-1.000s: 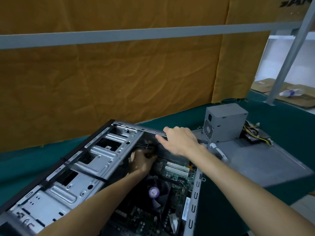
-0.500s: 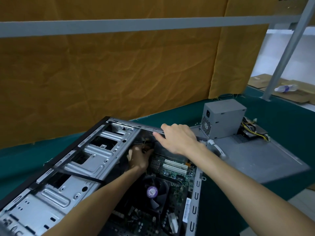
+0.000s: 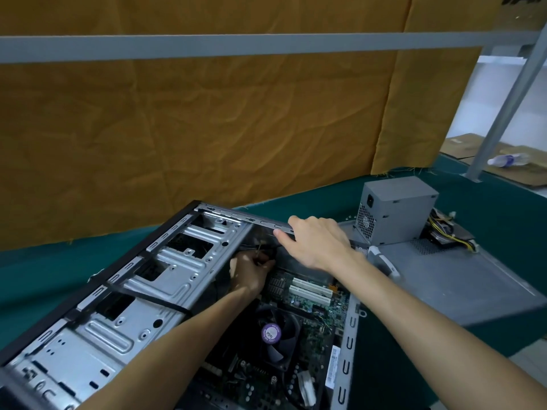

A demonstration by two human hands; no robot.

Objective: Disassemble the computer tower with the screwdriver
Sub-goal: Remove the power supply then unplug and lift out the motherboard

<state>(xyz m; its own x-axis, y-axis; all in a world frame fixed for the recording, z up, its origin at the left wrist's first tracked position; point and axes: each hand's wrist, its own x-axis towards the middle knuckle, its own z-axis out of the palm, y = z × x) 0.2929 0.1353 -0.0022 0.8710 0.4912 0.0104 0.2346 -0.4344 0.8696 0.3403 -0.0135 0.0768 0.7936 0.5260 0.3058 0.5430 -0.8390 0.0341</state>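
Fingers of the right hand [image 3: 318,242] curl over the far top rail of the computer tower [image 3: 165,279], gripping that metal edge; the left hand [image 3: 250,272] reaches down inside the open case, its fingers bunched around something small and dark, but what it holds is too shadowed to name, and no screwdriver can be made out with certainty; the fingertips themselves are hidden in the dim recess beneath the rail. The tower lies on its side on the green table covering [image 3: 488,232], open face up, its near end cut off by the lower frame edge; the silver drive cage [image 3: 124,309] fills the left half, the motherboard [image 3: 310,303] with white slots and the black fan [image 3: 273,335] the right, both partly crossed by the person's forearms. Just beyond the right hand stands a grey power supply [image 3: 396,211] on a flat grey side panel [image 3: 455,279], with yellow and black cables [image 3: 447,232] behind it; an orange cloth [image 3: 192,128] hangs behind the table, and a plastic bottle [image 3: 507,160] lies far off at right.
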